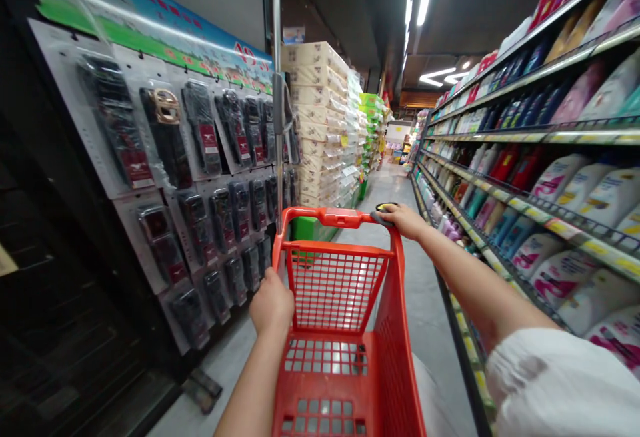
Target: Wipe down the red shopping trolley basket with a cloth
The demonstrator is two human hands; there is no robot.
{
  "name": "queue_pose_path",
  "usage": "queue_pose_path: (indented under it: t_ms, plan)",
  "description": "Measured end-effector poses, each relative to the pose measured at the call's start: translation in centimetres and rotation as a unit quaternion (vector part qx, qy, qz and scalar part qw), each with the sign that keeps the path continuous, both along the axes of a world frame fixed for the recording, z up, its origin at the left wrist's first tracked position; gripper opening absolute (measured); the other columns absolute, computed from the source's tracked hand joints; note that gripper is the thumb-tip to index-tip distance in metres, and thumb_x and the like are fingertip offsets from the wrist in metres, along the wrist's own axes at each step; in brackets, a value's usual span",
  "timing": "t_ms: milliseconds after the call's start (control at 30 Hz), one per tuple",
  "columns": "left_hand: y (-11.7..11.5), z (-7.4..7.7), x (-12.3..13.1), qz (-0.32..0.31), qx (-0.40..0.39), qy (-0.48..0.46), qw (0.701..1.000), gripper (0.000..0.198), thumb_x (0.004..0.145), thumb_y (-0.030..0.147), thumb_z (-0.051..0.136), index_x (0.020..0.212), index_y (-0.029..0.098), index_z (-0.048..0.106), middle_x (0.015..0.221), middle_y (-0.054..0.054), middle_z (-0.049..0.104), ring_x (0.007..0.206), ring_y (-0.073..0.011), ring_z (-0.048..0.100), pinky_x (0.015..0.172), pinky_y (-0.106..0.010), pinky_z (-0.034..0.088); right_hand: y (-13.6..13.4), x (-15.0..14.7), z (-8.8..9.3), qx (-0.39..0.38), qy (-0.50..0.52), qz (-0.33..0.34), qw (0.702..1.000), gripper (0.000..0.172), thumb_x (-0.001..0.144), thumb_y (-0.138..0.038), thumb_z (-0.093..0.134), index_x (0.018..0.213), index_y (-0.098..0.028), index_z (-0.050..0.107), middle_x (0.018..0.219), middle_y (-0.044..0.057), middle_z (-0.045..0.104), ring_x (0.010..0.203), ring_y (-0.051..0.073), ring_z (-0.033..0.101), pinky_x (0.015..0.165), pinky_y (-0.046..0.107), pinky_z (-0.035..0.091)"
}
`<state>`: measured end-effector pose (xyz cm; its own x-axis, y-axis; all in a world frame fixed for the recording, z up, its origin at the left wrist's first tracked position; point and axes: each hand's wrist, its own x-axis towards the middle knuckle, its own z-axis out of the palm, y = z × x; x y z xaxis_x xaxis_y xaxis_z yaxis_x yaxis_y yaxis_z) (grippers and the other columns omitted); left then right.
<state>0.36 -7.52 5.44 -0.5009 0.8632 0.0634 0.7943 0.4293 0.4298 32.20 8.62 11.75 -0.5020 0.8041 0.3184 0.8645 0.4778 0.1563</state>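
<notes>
A red plastic shopping cart (pixel 345 290) stands in front of me, its grid panel and slotted floor showing with nothing lying on them. My left hand (pixel 273 304) is closed on the cart's left rim, with the fingertips partly hidden. At the far right corner, my right hand (pixel 403 219) is wrapped over the end of the cart's red handle bar (pixel 340 216). By those fingers is a small dark oval piece with yellow (pixel 386 208); I cannot tell whether it belongs to the cart.
Packaged belts (pixel 207 134) hang on a rack close at the left, beside a metal pole (pixel 278 117). Stacked tissue packs (pixel 320 124) stand beyond it. Shelves of bottles (pixel 560 180) line the right side. A grey floor aisle (pixel 387 187) runs ahead.
</notes>
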Motion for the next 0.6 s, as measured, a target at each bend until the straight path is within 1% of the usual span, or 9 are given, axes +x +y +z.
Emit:
queue_pose_path:
  t_ms: [100, 167, 200, 300, 400, 433, 500, 567, 600]
  plan:
    - [0.0, 0.4, 0.3, -0.001, 0.002, -0.001, 1.000, 0.032, 0.093, 0.014, 0.028, 0.113, 0.011, 0.052, 0.103, -0.021, 0.070, 0.095, -0.0324, 0.070, 0.073, -0.041, 0.052, -1.9, 1.5, 0.0, -0.021, -0.023, 0.016, 0.999, 0.038, 0.091, -0.015, 0.050, 0.119, -0.031, 0.068, 0.131, 0.008, 0.058, 0.109, 0.027, 0.051, 0.094, 0.043, 0.039]
    - [0.0, 0.6, 0.5, -0.001, -0.002, -0.002, 1.000, 0.032, 0.092, 0.015, 0.028, 0.114, 0.011, 0.052, 0.103, -0.022, 0.070, 0.097, -0.0333, 0.069, 0.074, -0.042, 0.052, -3.4, 1.5, -0.6, -0.035, -0.027, 0.024, 0.999, 0.033, 0.090, -0.016, 0.051, 0.110, -0.031, 0.072, 0.126, 0.007, 0.061, 0.108, 0.027, 0.051, 0.094, 0.042, 0.040]
    - [0.0, 0.6, 0.5, -0.001, -0.004, -0.004, 1.000, 0.032, 0.092, 0.016, 0.029, 0.114, 0.011, 0.052, 0.103, -0.022, 0.070, 0.097, -0.0337, 0.069, 0.075, -0.042, 0.053, -4.3, 1.3, -1.0, -0.036, -0.022, 0.020, 0.999, 0.033, 0.089, -0.016, 0.051, 0.109, -0.030, 0.073, 0.126, 0.007, 0.060, 0.108, 0.027, 0.050, 0.094, 0.041, 0.040]
    - [-0.1, 0.8, 0.6, -0.001, -0.009, -0.011, 1.000, 0.033, 0.093, 0.016, 0.029, 0.114, 0.011, 0.053, 0.103, -0.022, 0.070, 0.099, -0.0337, 0.069, 0.075, -0.042, 0.053, -7.5, 0.6, -3.1, -0.023, 0.022, -0.016, 0.999, 0.042, 0.084, -0.009, 0.049, 0.117, -0.027, 0.069, 0.135, 0.007, 0.053, 0.111, 0.025, 0.049, 0.097, 0.040, 0.039]
    - [-0.2, 0.9, 0.7, -0.002, -0.008, -0.004, 1.000, 0.033, 0.092, 0.015, 0.028, 0.115, 0.010, 0.052, 0.103, -0.022, 0.070, 0.099, -0.0339, 0.069, 0.076, -0.042, 0.053, -11.9, 0.0, -5.2, -0.030, 0.053, -0.035, 0.998, 0.051, 0.079, -0.004, 0.049, 0.121, -0.027, 0.066, 0.140, 0.007, 0.048, 0.110, 0.025, 0.048, 0.097, 0.039, 0.040]
    - [-0.2, 0.9, 0.7, -0.002, -0.007, -0.002, 1.000, 0.033, 0.092, 0.015, 0.028, 0.115, 0.011, 0.052, 0.103, -0.022, 0.070, 0.099, -0.0341, 0.068, 0.076, -0.043, 0.053, -13.4, -0.1, -5.8, -0.041, 0.054, -0.027, 0.997, 0.051, 0.078, -0.004, 0.049, 0.120, -0.028, 0.066, 0.139, 0.006, 0.049, 0.109, 0.024, 0.048, 0.096, 0.039, 0.040]
    - [-0.2, 0.8, 0.6, -0.002, -0.008, -0.003, 1.000, 0.033, 0.092, 0.016, 0.029, 0.114, 0.011, 0.052, 0.104, -0.021, 0.070, 0.099, -0.0340, 0.068, 0.076, -0.042, 0.053, -16.3, -0.4, -6.6, -0.068, 0.049, 0.009, 0.996, 0.052, 0.076, -0.004, 0.050, 0.118, -0.030, 0.067, 0.137, 0.005, 0.050, 0.109, 0.024, 0.048, 0.095, 0.038, 0.041]
    - [-0.1, 0.8, 0.5, 0.002, -0.010, -0.010, 1.000, 0.032, 0.092, 0.017, 0.029, 0.114, 0.012, 0.052, 0.103, -0.021, 0.071, 0.099, -0.0332, 0.069, 0.077, -0.042, 0.053, -18.2, -0.3, -7.0, -0.093, 0.044, 0.050, 0.993, 0.053, 0.076, -0.003, 0.050, 0.117, -0.033, 0.067, 0.136, 0.003, 0.051, 0.109, 0.023, 0.048, 0.093, 0.036, 0.041]
    - [-0.1, 0.8, 0.5, 0.003, -0.010, -0.013, 1.000, 0.032, 0.092, 0.017, 0.030, 0.114, 0.012, 0.052, 0.103, -0.021, 0.071, 0.099, -0.0328, 0.069, 0.077, -0.042, 0.053, -18.6, -0.2, -7.0, -0.102, 0.042, 0.066, 0.992, 0.053, 0.076, -0.003, 0.050, 0.117, -0.033, 0.066, 0.134, 0.003, 0.052, 0.109, 0.022, 0.048, 0.093, 0.035, 0.042]
